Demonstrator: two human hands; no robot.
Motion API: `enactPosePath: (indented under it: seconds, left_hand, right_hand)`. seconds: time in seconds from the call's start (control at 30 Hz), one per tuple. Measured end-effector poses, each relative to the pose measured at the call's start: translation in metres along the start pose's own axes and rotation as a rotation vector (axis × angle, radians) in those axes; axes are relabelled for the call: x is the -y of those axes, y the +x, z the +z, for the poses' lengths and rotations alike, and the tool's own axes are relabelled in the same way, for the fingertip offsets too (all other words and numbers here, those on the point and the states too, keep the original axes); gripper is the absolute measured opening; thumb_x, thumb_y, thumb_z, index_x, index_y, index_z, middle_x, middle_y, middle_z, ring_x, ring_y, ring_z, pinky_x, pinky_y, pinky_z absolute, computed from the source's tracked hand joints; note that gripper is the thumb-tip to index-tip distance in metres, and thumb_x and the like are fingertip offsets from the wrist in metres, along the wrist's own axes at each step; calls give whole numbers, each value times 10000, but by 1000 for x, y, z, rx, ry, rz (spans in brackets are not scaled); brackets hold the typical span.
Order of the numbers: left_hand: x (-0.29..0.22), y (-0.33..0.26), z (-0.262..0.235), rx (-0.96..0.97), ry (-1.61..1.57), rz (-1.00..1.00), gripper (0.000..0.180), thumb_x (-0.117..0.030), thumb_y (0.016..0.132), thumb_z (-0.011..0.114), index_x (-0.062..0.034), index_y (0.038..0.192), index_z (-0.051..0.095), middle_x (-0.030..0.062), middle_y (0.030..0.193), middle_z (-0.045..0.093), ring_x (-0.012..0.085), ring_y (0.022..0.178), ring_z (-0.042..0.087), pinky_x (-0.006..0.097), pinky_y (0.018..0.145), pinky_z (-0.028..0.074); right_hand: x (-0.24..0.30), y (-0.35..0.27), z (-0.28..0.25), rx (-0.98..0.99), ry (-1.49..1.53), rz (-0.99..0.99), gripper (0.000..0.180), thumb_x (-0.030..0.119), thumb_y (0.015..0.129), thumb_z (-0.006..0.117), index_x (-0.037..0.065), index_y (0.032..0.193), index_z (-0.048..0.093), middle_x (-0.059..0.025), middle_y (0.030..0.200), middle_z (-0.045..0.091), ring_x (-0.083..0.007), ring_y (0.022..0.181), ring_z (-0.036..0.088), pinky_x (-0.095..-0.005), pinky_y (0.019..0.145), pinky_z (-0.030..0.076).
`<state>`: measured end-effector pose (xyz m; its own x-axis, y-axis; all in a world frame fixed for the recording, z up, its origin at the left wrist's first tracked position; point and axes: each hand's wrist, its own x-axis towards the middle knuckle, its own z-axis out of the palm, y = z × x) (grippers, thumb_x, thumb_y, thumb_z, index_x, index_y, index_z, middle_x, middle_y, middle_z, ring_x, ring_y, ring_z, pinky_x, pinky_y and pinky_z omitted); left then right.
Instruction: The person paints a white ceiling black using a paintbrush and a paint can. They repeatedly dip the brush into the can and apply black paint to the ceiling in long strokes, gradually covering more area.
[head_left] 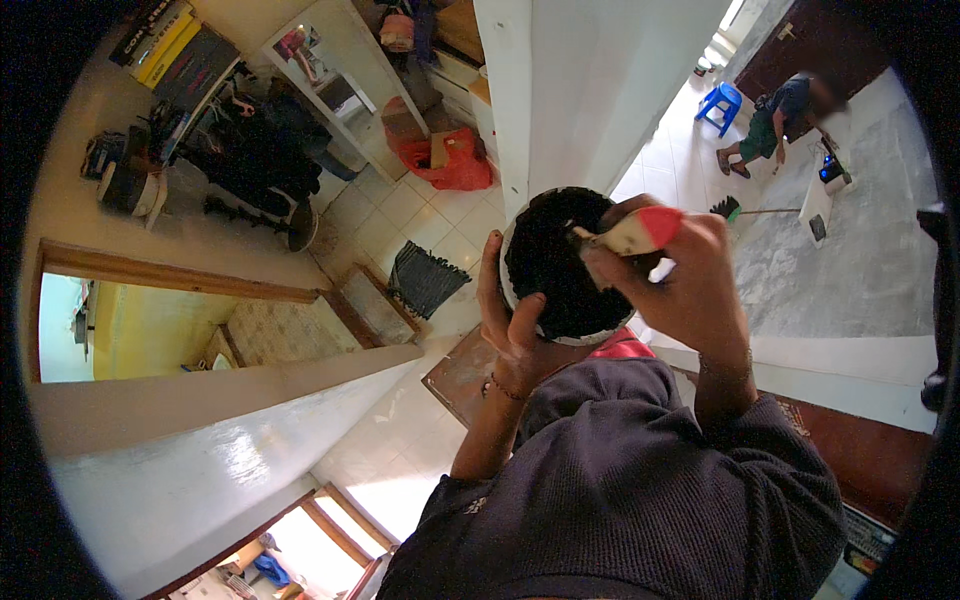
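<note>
A round tub (590,338) with a pale rim is held up in front of me, its inside very dark. My left hand (515,345) is closed around the tub's left and lower side, with the thumb over the rim. Above the tub's right side, my right hand (695,285) grips a paintbrush (640,232) by its cream handle with a red end. The brush's narrow end points left over the dark inside. Its bristles cannot be made out against the black.
A white pillar (590,100) rises just beyond the tub. To the right, another person (785,120) bends near a blue stool (718,108) and a broom (765,211). A red bag (450,160), a dark mat (427,277) and hanging clothes (240,140) lie left.
</note>
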<state>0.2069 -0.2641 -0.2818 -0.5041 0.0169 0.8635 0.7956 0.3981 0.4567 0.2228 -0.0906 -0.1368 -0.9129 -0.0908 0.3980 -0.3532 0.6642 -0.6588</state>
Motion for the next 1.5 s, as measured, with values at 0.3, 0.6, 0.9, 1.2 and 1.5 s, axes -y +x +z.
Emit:
enactPosePath:
  seconds: [0.3, 0.6, 0.9, 1.2, 1.5]
  left_hand:
    - [-28, 20, -6, 1, 49, -77, 941, -467, 611, 982, -201, 1293, 392, 432, 1461, 385, 557, 1312, 509, 558, 1001, 545]
    - [-42, 28, 6, -38, 73, -11, 972, -440, 588, 990, -188, 1310, 389, 403, 1445, 410, 526, 1313, 515, 556, 1018, 538]
    - [-41, 32, -6, 16, -36, 43, 1096, -426, 544, 1011, -197, 1384, 345, 245, 1380, 498, 446, 1270, 533, 563, 1066, 460]
    - [-47, 37, 2, 34, -97, 72, 1119, -401, 592, 996, -206, 1441, 294, 326, 1411, 461, 487, 1299, 525, 562, 1053, 516]
    - [-46, 37, 2, 32, -25, 104, 1094, -419, 590, 991, -199, 1416, 308, 319, 1406, 475, 499, 1300, 518, 563, 1048, 513]
  right_hand:
    - [3, -11, -45, -325, 361, 202, 239, 41, 859, 822, -44, 1043, 696, -118, 886, 749, -167, 756, 737, -280, 594, 622]
    - [-4, -31, -60, -321, 479, 11, 260, 11, 831, 836, -18, 1055, 706, -105, 963, 756, -166, 850, 733, -293, 723, 599]
    - [11, -34, -60, -419, 531, -94, 305, -15, 799, 854, -36, 1060, 697, -103, 957, 757, -191, 893, 739, -319, 795, 596]
    - [7, -46, -76, -462, 595, -168, 380, -63, 835, 804, -60, 1169, 621, -166, 1034, 726, -252, 930, 745, -329, 748, 629]
    - [-26, -61, -58, -247, 357, -153, 290, -56, 887, 754, -30, 1134, 605, -144, 1034, 722, -218, 951, 739, -324, 801, 621]
